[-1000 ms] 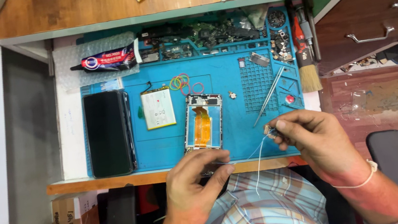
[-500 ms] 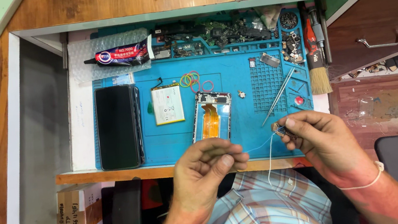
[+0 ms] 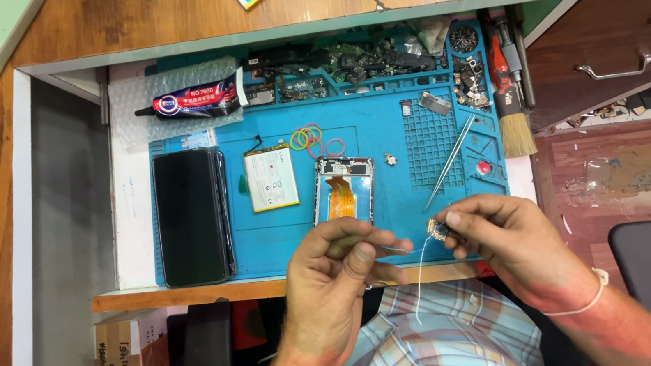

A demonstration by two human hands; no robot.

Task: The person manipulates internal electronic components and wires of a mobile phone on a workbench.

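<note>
Head view: both hands work at the near edge of the blue mat (image 3: 380, 226), just over the wooden front lip of the counter (image 3: 190, 293). The right hand (image 3: 507, 247) pinches a small phone part (image 3: 437, 231) between thumb and fingertips, holding it above the mat's near right corner. A thin white wire (image 3: 418, 279) hangs from that part down over the plaid shirt. The left hand (image 3: 337, 281) is closed in a pinch on a slim tool (image 3: 387, 248) whose tip points toward the part; the two hands are near each other but apart.

Beyond the hands, the open phone frame (image 3: 343, 187) lies mid-mat, with the battery (image 3: 271, 179) just to its left and the dark phone (image 3: 191, 216) along the mat's left edge. The tweezers (image 3: 449, 161) lie slanted on the gridded area to the right, the brush (image 3: 512, 114) at the right rim. A bare blue strip lies between the phone frame and the hands. The glue tube (image 3: 196, 102) rests at the far left.
</note>
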